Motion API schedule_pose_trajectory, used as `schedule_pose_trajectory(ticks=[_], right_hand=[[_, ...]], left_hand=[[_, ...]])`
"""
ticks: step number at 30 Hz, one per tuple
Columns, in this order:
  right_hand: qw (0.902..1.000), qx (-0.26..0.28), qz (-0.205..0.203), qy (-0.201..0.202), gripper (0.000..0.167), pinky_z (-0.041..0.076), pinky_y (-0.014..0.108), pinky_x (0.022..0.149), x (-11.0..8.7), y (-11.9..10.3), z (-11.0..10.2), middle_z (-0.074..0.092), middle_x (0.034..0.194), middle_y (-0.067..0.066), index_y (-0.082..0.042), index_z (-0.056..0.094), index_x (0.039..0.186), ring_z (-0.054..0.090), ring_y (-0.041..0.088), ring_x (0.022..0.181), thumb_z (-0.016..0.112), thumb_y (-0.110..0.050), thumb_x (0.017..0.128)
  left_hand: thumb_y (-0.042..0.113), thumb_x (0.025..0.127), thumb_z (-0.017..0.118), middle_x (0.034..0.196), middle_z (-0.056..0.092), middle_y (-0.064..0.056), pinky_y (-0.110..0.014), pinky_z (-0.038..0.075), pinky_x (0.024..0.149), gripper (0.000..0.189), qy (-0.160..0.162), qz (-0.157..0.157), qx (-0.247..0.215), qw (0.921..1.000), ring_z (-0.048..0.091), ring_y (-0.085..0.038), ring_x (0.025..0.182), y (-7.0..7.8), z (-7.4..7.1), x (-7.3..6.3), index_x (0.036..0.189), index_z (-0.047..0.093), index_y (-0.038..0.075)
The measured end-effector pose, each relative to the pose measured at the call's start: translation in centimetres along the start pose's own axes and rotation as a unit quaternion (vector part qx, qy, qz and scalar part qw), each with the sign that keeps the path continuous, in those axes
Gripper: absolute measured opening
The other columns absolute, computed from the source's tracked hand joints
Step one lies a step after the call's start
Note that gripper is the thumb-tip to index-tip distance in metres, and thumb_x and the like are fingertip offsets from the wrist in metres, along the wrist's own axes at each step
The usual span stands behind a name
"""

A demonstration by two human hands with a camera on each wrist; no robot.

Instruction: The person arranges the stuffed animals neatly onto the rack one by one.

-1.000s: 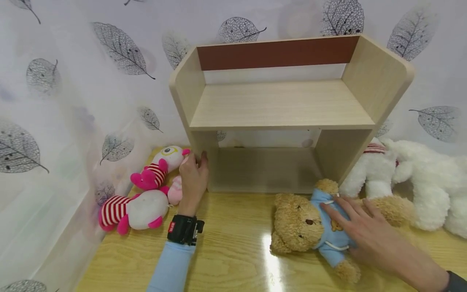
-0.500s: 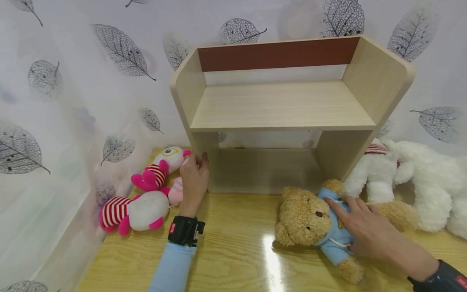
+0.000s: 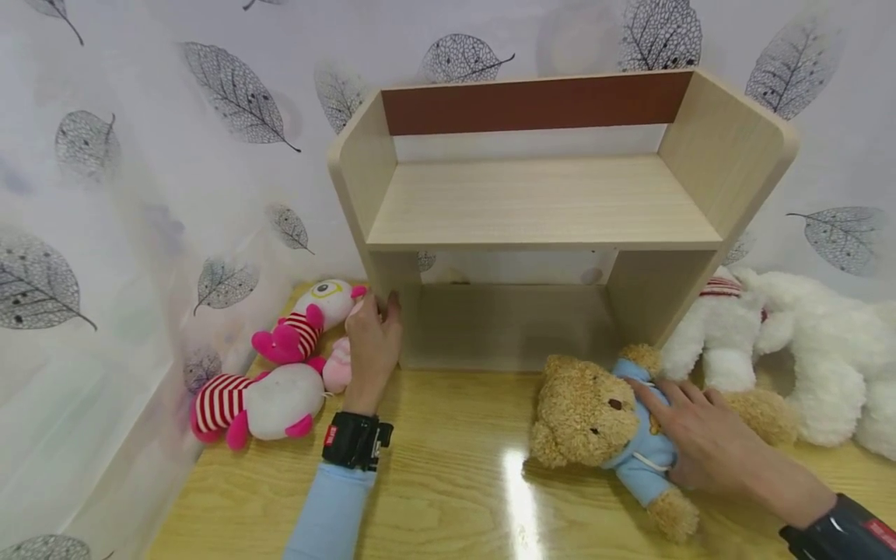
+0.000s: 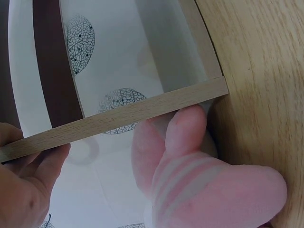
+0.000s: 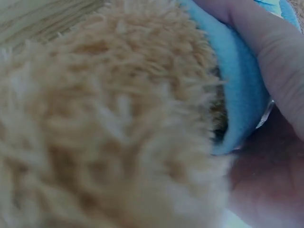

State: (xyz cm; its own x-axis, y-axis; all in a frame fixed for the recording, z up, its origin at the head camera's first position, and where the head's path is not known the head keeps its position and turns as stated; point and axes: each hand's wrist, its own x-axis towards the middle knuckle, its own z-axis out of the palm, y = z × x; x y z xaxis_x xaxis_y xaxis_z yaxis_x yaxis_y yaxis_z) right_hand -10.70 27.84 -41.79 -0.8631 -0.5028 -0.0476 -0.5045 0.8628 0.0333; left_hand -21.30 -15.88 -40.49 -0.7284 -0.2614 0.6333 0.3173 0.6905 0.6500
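My left hand (image 3: pixel 373 346) grips the front edge of the left side panel of a pale wooden desktop shelf (image 3: pixel 542 201). In the left wrist view the thumb and fingers (image 4: pixel 53 164) lie on opposite faces of that panel (image 4: pixel 118 115). A brown teddy bear (image 3: pixel 584 412) in a blue hooded top lies on its side before the shelf, head to the left. My right hand (image 3: pixel 717 439) holds it round the body, covering much of the top. Close up in the right wrist view, curly fur (image 5: pixel 109 104) and the blue cloth (image 5: pixel 244 90) fill the picture beside the hand.
Pink-and-white striped plush toys (image 3: pixel 283 402) lie on the wooden table (image 3: pixel 448 482) left of the shelf, and a pink one (image 4: pixel 223 194) touches its side. White fluffy plush toys (image 3: pixel 826 342) sit at the right. A leaf-patterned wall (image 3: pixel 140 194) stands behind.
My right hand has tightened round the teddy bear, which has rolled a little and shifted slightly right, its head turning and lifting. The left hand has stayed on the panel.
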Motion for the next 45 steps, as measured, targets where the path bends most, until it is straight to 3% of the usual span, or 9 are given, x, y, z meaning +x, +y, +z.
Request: schedule_pose_trajectory(ticks=[7,14,21,27,30,34,38,42,45], right_hand=[[0.9991,0.006,-0.007,0.041,0.11,0.049,0.061,0.076,0.0,-0.1,-0.1,0.062,0.132,0.02,-0.012,0.045,0.15,0.061,0.041,0.113,0.095,-0.042,0.057],[0.9965,0.03,0.013,0.077,0.109,0.047,0.058,0.075,-0.5,-0.4,0.4,0.061,0.132,0.016,-0.013,0.047,0.146,0.059,0.038,0.115,0.095,-0.044,0.053],[0.9814,0.065,0.038,0.177,0.099,0.044,0.056,0.077,-0.6,-1.6,0.8,0.065,0.125,0.017,-0.005,0.048,0.14,0.06,0.037,0.109,0.089,-0.035,0.055],[0.9725,0.134,0.081,0.172,0.108,0.044,0.066,0.088,1.4,-3.6,-0.4,0.062,0.126,0.028,0.008,0.043,0.143,0.058,0.047,0.112,0.092,-0.035,0.057],[0.962,0.152,0.09,0.209,0.103,0.048,0.061,0.081,3.0,-4.5,-0.5,0.064,0.11,0.026,0.011,0.047,0.135,0.061,0.042,0.097,0.093,-0.036,0.055],[0.9401,0.186,0.085,0.273,0.085,0.046,0.04,0.062,5.1,-5.2,-0.2,0.059,0.087,0.013,0.005,0.052,0.122,0.054,0.024,0.072,0.093,-0.033,0.057],[0.9241,0.264,0.117,0.25,0.077,0.041,0.033,0.057,6.8,-5.7,-0.4,0.055,0.087,0.012,0.002,0.048,0.123,0.051,0.021,0.068,0.09,-0.029,0.066],[0.9034,0.336,0.165,0.21,0.093,0.052,0.047,0.068,8.4,-6.0,-0.6,0.056,0.107,0.022,0.004,0.036,0.139,0.06,0.035,0.086,0.09,-0.03,0.07],[0.8862,0.379,0.201,0.176,0.122,0.052,0.059,0.086,9.4,-6.3,-0.6,0.049,0.133,0.03,0.003,0.011,0.158,0.058,0.046,0.113,0.088,-0.041,0.074]], left_hand=[[0.017,0.099,0.062,0.071,0.058,-0.018,-0.042,0.041,0.063,0.025,-0.002,-0.002,0.003,1.0,0.054,-0.034,0.067,0.2,0.0,0.1,0.084,0.059,-0.003],[0.018,0.1,0.061,0.073,0.061,-0.019,-0.044,0.043,0.064,0.024,-0.006,-0.007,0.005,0.9999,0.056,-0.034,0.068,0.2,-0.1,-0.1,0.087,0.061,-0.003],[0.016,0.1,0.06,0.073,0.058,-0.018,-0.039,0.04,0.064,0.022,-0.029,-0.005,-0.005,0.9996,0.053,-0.033,0.067,0.3,-0.1,-0.2,0.088,0.059,-0.003],[0.015,0.1,0.06,0.071,0.054,-0.016,-0.037,0.038,0.063,0.026,-0.042,-0.008,-0.003,0.9991,0.051,-0.031,0.068,0.4,-0.3,-0.2,0.08,0.054,-0.001],[0.014,0.099,0.06,0.071,0.052,-0.017,-0.038,0.038,0.063,0.028,-0.038,-0.008,-0.001,0.9993,0.051,-0.032,0.068,0.4,-0.5,-0.2,0.077,0.05,-0.001],[0.012,0.099,0.059,0.07,0.052,-0.017,-0.037,0.039,0.063,0.028,-0.041,-0.005,0.001,0.9991,0.052,-0.032,0.067,0.4,-0.7,-0.1,0.076,0.049,-0.001],[0.013,0.1,0.059,0.073,0.055,-0.018,-0.037,0.04,0.064,0.025,-0.051,-0.01,-0.006,0.9986,0.053,-0.031,0.069,0.6,-0.8,-0.1,0.081,0.054,-0.003],[0.013,0.101,0.058,0.077,0.057,-0.019,-0.037,0.04,0.064,0.02,-0.055,-0.018,-0.009,0.9983,0.054,-0.03,0.071,0.6,-0.8,-0.1,0.09,0.059,-0.004],[0.014,0.101,0.059,0.078,0.059,-0.02,-0.038,0.042,0.065,0.02,-0.053,-0.018,-0.004,0.9984,0.056,-0.032,0.073,0.5,-0.8,0.0,0.092,0.06,-0.004]])
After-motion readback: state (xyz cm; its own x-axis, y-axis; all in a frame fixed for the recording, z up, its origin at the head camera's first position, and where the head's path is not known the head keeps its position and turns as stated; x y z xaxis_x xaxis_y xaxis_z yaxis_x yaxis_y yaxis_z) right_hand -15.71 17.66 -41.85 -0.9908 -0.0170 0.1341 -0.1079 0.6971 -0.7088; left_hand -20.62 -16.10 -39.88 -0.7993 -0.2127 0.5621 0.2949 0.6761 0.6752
